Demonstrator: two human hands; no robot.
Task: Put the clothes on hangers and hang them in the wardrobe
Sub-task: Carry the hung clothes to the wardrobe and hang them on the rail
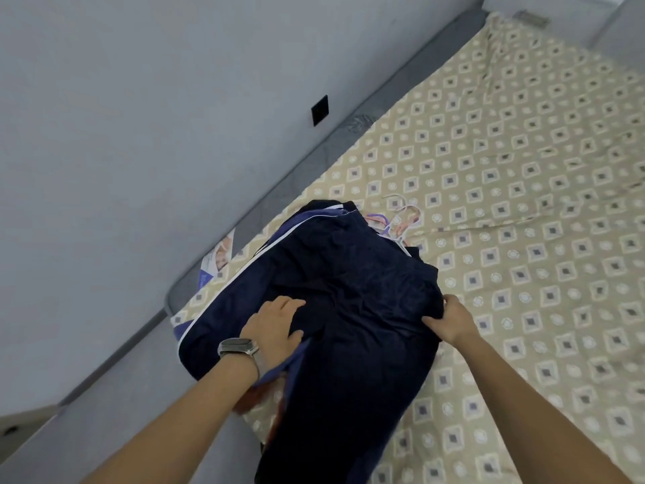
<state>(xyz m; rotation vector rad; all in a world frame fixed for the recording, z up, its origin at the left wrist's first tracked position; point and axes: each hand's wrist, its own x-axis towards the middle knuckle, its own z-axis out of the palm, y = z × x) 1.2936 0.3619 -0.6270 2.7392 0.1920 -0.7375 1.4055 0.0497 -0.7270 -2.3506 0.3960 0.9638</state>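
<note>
Head view: a dark navy garment [342, 295] with white side stripes lies on the patterned bedsheet [523, 204] at lower centre. Left hand [275, 326], with a watch [239, 347] on its wrist, grips a fold of the fabric. Right hand [450, 321] pinches its right edge. Hangers [398, 221] lie just above, partly covered.

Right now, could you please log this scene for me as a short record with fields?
surface: bed with patterned sheet
garment: navy garment with white piping, spread on the bed
left hand: left hand grips the garment, watch on the wrist
right hand: right hand pinches the garment's edge
hangers: hangers on the sheet, partly under the garment
garment on hanger: not yet
</note>
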